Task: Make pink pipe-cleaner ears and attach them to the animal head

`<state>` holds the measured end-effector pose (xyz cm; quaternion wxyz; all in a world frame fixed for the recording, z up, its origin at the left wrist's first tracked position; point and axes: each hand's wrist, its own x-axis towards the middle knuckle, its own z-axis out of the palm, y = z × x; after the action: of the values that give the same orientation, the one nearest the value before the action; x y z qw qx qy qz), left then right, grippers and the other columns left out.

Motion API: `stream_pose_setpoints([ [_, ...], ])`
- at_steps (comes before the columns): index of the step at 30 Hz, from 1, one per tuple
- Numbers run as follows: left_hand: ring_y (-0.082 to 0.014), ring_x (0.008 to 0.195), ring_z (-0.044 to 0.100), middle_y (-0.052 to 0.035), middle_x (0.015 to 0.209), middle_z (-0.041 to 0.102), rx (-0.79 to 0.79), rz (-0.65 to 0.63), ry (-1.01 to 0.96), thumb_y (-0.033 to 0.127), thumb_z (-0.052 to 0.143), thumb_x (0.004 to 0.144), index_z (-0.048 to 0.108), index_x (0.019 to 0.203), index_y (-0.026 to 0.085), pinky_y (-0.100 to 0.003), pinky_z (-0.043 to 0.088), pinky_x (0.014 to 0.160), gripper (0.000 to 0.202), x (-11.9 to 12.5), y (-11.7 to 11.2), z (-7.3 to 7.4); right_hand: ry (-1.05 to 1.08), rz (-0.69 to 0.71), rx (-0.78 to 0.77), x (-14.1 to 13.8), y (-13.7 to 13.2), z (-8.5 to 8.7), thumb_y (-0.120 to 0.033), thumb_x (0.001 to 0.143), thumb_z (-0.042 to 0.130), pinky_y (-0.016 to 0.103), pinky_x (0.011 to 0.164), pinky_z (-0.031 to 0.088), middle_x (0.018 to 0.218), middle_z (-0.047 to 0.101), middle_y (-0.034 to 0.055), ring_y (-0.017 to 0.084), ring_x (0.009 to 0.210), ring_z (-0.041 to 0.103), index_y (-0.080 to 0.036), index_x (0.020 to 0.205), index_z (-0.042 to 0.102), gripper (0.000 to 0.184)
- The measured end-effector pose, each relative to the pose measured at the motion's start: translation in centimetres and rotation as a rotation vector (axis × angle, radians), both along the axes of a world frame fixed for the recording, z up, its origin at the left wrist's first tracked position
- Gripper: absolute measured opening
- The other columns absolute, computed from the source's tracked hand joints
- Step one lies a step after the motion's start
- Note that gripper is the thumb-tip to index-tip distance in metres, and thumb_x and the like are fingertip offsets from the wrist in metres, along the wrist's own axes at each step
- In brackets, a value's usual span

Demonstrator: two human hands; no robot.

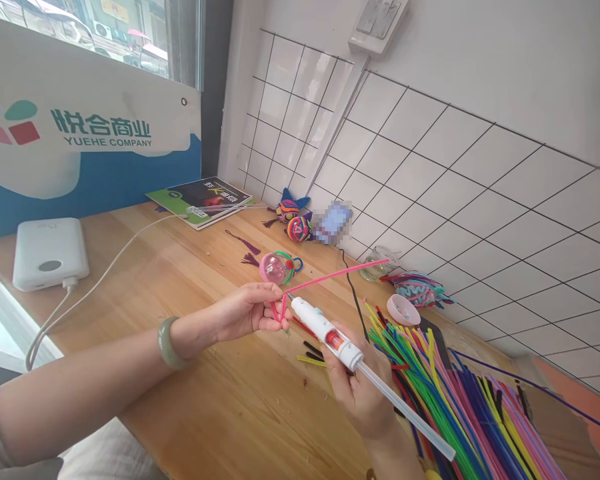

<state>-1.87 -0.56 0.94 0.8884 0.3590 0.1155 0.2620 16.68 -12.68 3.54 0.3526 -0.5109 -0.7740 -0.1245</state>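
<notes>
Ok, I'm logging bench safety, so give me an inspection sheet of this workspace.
Surface: wooden table, with a dark mark.
Job's things: glue gun, aimed at a bent pink stem.
Clutter: stem pile at right; power bank and book at far left.
Grips: left grip pinches the pink stem; right grip holds the glue gun.
Cables: white cable plugged into the power bank; black cord, lower end hidden.
Surroundings: window, banner below it, grid wall behind.
</notes>
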Motion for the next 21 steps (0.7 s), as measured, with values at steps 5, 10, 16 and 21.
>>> stream_pose_setpoints([
  [5,-0.0163,0.065,0.065,-0.0105,0.074,0.065,-0.008,0.004,0.001,0.017,0.048,0.08,0.056,0.08,0.009,-0.02,0.052,0.057,0.011,0.0,0.0,-0.1,0.001,-0.012,-0.035,0.3,0.1,-0.1,-0.019,0.079,0.049,0.031,0.063,0.049,0.086,0.063,0.0094,0.021,0.074,0.061,-0.015,0.111,0.047,0.031],
  [10,-0.0169,0.064,0.065,-0.0108,0.073,0.066,-0.045,0.01,0.014,0.018,0.051,0.078,0.055,0.078,0.01,-0.02,0.052,0.057,0.009,-0.1,0.1,0.0,0.148,-0.031,-0.042,0.9,-0.1,-0.2,-0.02,0.078,0.052,0.033,0.063,0.049,0.087,0.062,0.0092,0.022,0.077,0.06,-0.018,0.104,0.051,0.027],
  [16,-0.0171,0.065,0.065,-0.0106,0.073,0.066,-0.054,0.011,0.007,0.018,0.05,0.077,0.054,0.077,0.011,-0.021,0.052,0.057,0.008,-0.2,0.1,0.0,0.665,-0.071,-0.228,1.7,-0.1,0.4,-0.029,0.08,0.05,0.025,0.045,0.041,0.053,0.05,-0.0013,0.011,0.045,0.046,-0.016,0.082,0.058,0.016],
  [21,-0.0177,0.066,0.065,-0.0114,0.073,0.066,-0.043,0.016,0.022,0.019,0.05,0.078,0.054,0.077,0.01,-0.021,0.052,0.058,0.009,-0.1,0.1,0.0,1.071,0.078,-0.462,4.2,1.0,0.5,-0.04,0.079,0.049,0.023,0.036,0.033,0.053,0.05,-0.0012,0.006,0.035,0.036,-0.015,0.081,0.055,0.026],
])
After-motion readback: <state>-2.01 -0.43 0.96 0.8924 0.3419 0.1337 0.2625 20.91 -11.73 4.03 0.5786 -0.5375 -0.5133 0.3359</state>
